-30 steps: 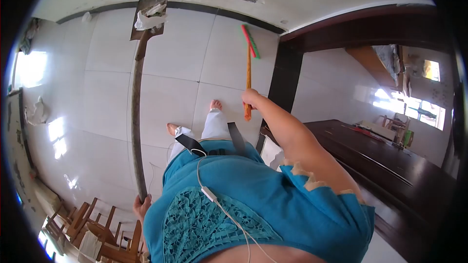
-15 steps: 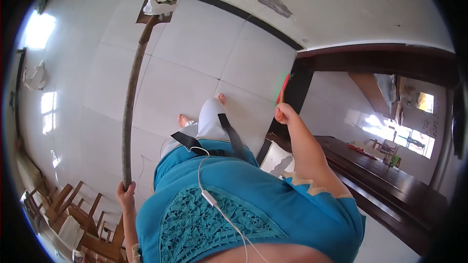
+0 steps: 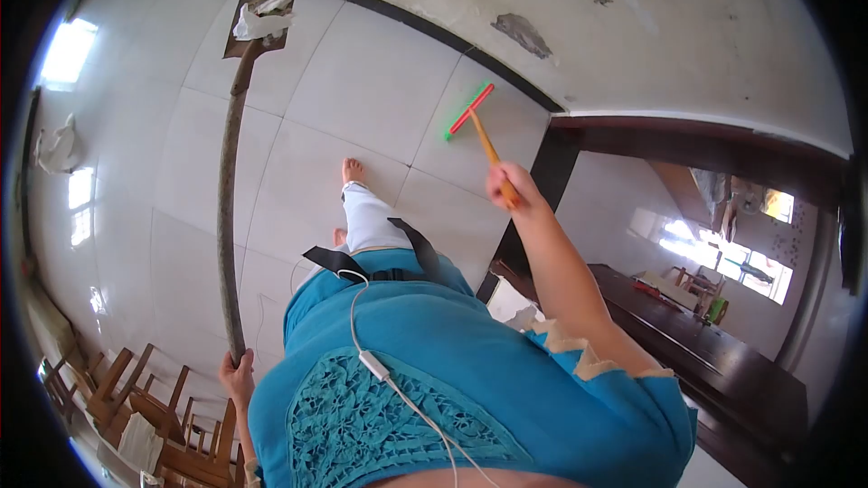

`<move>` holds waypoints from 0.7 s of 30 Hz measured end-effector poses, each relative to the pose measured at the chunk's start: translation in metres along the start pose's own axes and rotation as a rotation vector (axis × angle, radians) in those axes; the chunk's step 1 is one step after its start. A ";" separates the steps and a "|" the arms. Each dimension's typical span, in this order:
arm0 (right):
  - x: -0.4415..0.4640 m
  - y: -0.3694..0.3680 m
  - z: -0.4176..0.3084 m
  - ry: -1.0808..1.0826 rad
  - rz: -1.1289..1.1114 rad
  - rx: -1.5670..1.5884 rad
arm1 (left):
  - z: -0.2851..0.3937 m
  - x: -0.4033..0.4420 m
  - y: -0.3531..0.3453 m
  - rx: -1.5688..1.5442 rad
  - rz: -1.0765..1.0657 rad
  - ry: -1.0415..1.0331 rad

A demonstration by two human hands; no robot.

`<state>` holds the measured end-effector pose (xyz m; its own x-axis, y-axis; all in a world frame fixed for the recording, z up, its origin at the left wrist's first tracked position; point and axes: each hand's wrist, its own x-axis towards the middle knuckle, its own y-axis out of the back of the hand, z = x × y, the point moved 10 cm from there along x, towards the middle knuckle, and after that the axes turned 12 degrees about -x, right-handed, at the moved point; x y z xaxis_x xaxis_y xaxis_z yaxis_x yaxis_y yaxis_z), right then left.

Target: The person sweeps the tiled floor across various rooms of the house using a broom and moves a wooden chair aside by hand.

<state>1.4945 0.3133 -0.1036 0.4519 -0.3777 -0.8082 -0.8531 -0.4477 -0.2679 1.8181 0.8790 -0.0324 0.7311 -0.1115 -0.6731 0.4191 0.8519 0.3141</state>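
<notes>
At the lower left, my left hand (image 3: 239, 374) is closed round the end of a long wooden handle. The handle leads up to a flat metal shovel (image 3: 228, 217), whose blade at the top left bears white crumpled scraps (image 3: 262, 23). My right hand (image 3: 513, 186) is wrapped round the orange handle of a broom (image 3: 485, 134), right of centre. The broom's red and green head lies over the pale floor tiles near the dark skirting.
Wooden chairs (image 3: 163, 407) stand at the lower left. A white bag (image 3: 58, 146) lies on the floor at the far left. On the right are a dark door frame (image 3: 705, 146) and a dark wooden table (image 3: 705, 343). A stained wall (image 3: 633, 45) runs along the top.
The broom has swung to the doorway side and back onto the tiles, its head now tilted the other way. The view has turned, and my feet have shifted.
</notes>
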 end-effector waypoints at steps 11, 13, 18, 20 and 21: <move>0.065 0.072 0.040 -0.399 0.407 -0.592 | 0.073 0.030 -0.021 -0.014 0.081 0.030; 0.055 0.049 0.063 -0.472 0.399 -0.772 | 0.080 0.032 -0.014 -0.020 0.073 0.035; -0.003 -0.008 0.082 -0.513 0.347 -0.900 | 0.083 0.053 -0.004 -0.069 0.055 0.020; -0.019 -0.014 0.078 -0.444 0.357 -0.997 | 0.086 0.063 0.006 -0.049 0.039 0.015; -0.026 -0.013 0.076 -0.407 0.364 -1.046 | 0.087 0.069 0.011 -0.040 0.030 0.011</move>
<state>1.4742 0.3904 -0.1185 -0.0519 -0.4186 -0.9067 -0.2007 -0.8850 0.4201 1.9203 0.8362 -0.0171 0.7372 -0.0801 -0.6709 0.3750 0.8745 0.3077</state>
